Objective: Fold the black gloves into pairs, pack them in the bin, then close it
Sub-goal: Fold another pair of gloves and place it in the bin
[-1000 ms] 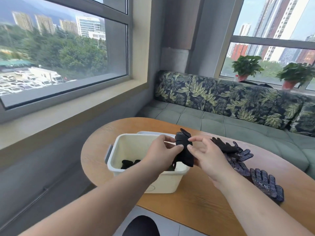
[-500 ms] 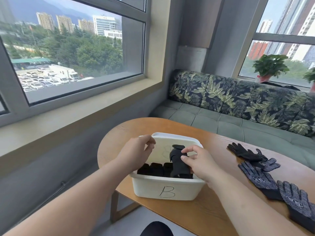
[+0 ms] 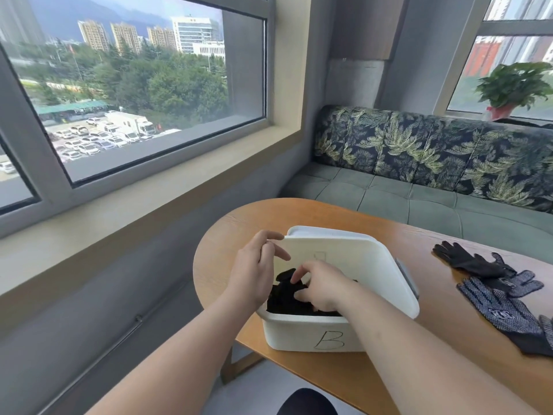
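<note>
right hand (image 3: 321, 287) is down inside the white bin (image 3: 302, 332), fingers curled over the black folded gloves (image 3: 284, 298), pressing or gripping the top one; can't tell which from this angle. half a second ago that hand held a folded pair upright just above the pile; now the pair is down in with the rest and only a black tip sticks up near the fingers.

left hand (image 3: 257, 272) is at the bin's left edge, fingers spread and loosely bent, fingertips touching the left edge of the white lid (image 3: 353, 265). not a firm grip, more a steadying touch. earlier it was pinched at the same spot, a bit higher.

lid stands tilted over the far half of the bin, leaning back and right, bin not shut. grey latch (image 3: 407, 277) shows on its right edge. bin sits on the near-left part of the wooden table (image 3: 299, 381), "b" written on its near wall.

loose gloves (image 3: 502, 301) lie on the table well to the right of the bin, not folded: a plain black one farther back, dotted dark ones nearer, overlapping. same layout as before.

camera has shifted closer, so the bin sits larger and lower in view than a second ago, when the pair was held in both hands above the rim.

behind: green bench seat (image 3: 404, 199) with leaf-print cushion, potted plant (image 3: 514, 85) on the right sill, big window (image 3: 128, 85) on the left.
</note>
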